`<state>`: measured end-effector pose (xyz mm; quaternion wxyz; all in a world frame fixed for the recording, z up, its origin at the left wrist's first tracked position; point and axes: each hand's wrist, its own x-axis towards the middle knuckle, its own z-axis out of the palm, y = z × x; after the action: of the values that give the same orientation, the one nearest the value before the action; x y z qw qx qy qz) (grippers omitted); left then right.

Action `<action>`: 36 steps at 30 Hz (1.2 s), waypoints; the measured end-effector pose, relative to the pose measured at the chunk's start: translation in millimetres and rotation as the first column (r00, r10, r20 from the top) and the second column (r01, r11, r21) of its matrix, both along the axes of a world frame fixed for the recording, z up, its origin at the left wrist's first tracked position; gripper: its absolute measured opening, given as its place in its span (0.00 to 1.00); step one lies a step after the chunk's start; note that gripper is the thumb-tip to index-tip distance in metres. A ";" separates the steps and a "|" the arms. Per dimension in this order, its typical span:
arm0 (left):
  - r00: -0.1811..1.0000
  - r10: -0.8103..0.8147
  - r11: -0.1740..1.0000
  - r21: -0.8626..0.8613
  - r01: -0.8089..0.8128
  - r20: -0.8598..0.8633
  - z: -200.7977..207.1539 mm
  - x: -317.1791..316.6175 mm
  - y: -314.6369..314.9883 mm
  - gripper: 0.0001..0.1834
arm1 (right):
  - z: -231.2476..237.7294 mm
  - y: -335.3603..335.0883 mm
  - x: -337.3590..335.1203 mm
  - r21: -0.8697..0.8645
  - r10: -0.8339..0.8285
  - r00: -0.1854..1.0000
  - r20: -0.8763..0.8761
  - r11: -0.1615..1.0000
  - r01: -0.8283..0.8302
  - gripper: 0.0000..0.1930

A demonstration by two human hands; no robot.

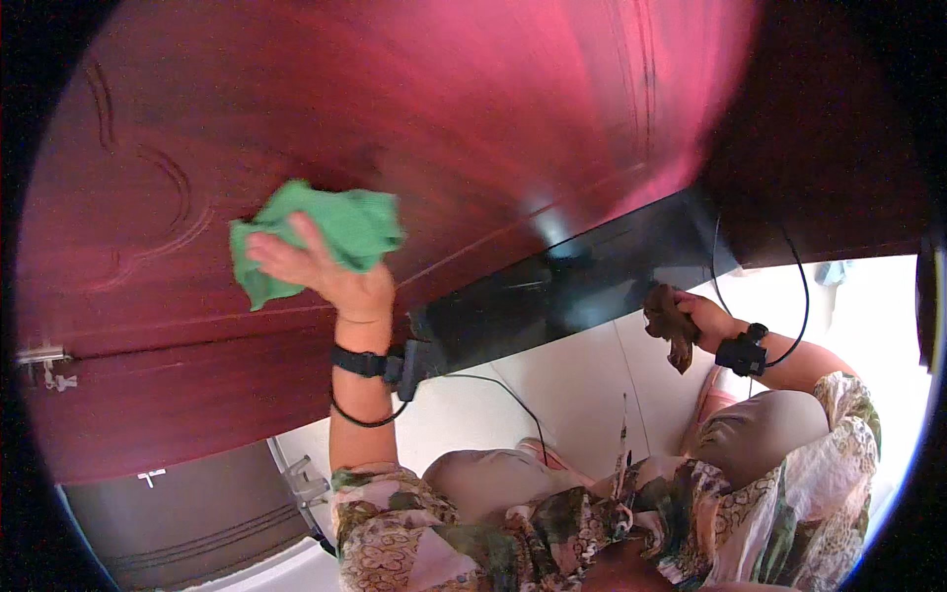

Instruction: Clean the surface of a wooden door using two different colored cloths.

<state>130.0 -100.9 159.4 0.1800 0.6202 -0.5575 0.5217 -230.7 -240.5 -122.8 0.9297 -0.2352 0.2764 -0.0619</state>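
From my end, what matters most is how the green cloth (pixel 360 229) lies under the left hand (pixel 321 271); it is spread against the dark red panel (pixel 444 128), its longer axis running roughly left to right and tipping up a little at the right; the left hand lies over its lower middle, fingers stretched leftward, and whether they grip the fabric or only press it I cannot tell; the right hand (pixel 708 321) is well apart, off to the right and lower, closed on a crumpled brown cloth (pixel 669 318) that droops near the dark glossy strip (pixel 533 321), so the left hand is plainly the nearer one to the green cloth; for room, I see broad panel above and to the right of it, curved grooves (pixel 178 187) to its upper left, and the panel's lower edge below; the metal latch (pixel 44 355) sits at the far left, and I would mind it as a snag on a wide sweep that way; the right wrist's cable (pixel 804 286) loops above its forearm, and I judge it wants slack.
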 end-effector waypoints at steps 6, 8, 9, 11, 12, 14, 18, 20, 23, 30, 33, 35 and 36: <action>0.998 0.043 0.979 0.199 -0.053 0.055 -97.0 10.2 -4.2 0.31 | 14.5 -4.2 0.8 -0.067 0.032 0.999 -0.041 0.997 -0.035 0.20; 0.981 0.170 0.875 0.443 -0.194 0.094 -113.5 5.0 -3.5 0.34 | 10.0 -4.0 -1.7 -0.064 0.027 0.998 -0.049 0.997 -0.030 0.20; 0.982 0.165 0.876 0.444 -0.187 0.090 -120.9 4.1 -3.7 0.34 | 8.3 -4.3 -3.6 -0.066 0.023 0.998 -0.051 0.997 -0.026 0.19; 0.996 0.084 0.745 0.662 -0.086 0.035 -136.6 3.2 -4.5 0.34 | 4.8 -5.0 -6.0 -0.052 0.014 0.999 -0.032 0.999 -0.015 0.19; 0.997 0.070 0.744 0.664 -0.072 0.029 -145.8 5.6 -5.2 0.34 | 2.9 -6.1 -7.0 -0.038 0.006 1.000 -0.009 0.999 -0.006 0.19; 1.000 0.011 0.713 0.701 -0.003 -0.006 -161.0 8.6 -7.4 0.34 | 2.7 -8.5 -3.9 -0.048 0.012 1.000 -0.003 0.999 -0.012 0.19; 0.999 0.043 0.705 0.709 -0.014 -0.023 -178.2 3.9 -17.7 0.35 | 8.7 -11.7 -5.8 -0.021 -0.010 0.999 -0.036 1.000 0.009 0.18; 0.995 0.044 0.640 0.767 0.037 -0.084 -186.0 -4.9 -28.6 0.35 | 7.7 -13.8 -10.9 -0.048 0.006 0.999 -0.051 0.999 -0.008 0.18; 0.996 -0.076 0.649 0.756 0.090 -0.053 -202.6 -18.7 -47.3 0.35 | 2.2 -14.1 -10.7 -0.037 0.027 0.999 -0.045 0.999 -0.029 0.20; 0.863 -0.112 0.452 0.748 0.486 -0.493 -255.4 -91.5 -120.3 0.32 | -1.2 -10.4 -36.3 -0.008 -0.051 0.991 -0.125 0.999 0.050 0.22; 0.885 0.036 0.365 0.830 0.421 -0.465 -261.9 -80.5 -131.4 0.31 | -3.6 -6.1 4.2 0.021 -0.012 0.998 -0.054 1.000 0.014 0.21; 0.782 0.306 0.187 0.840 0.509 -0.542 -239.6 -130.2 -155.8 0.23 | 6.8 -5.0 -16.8 0.025 -0.032 0.995 -0.099 0.999 0.034 0.21; 0.685 0.217 0.337 0.712 0.616 -0.696 -254.1 -133.8 -164.3 0.21 | 19.7 -9.3 -20.9 -0.004 -0.036 0.990 -0.135 0.999 0.036 0.21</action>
<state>-3.8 -265.2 -94.7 0.0633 0.6699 -0.7154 -0.1880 -251.6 -249.7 -103.1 0.9074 -0.2346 0.3429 -0.0630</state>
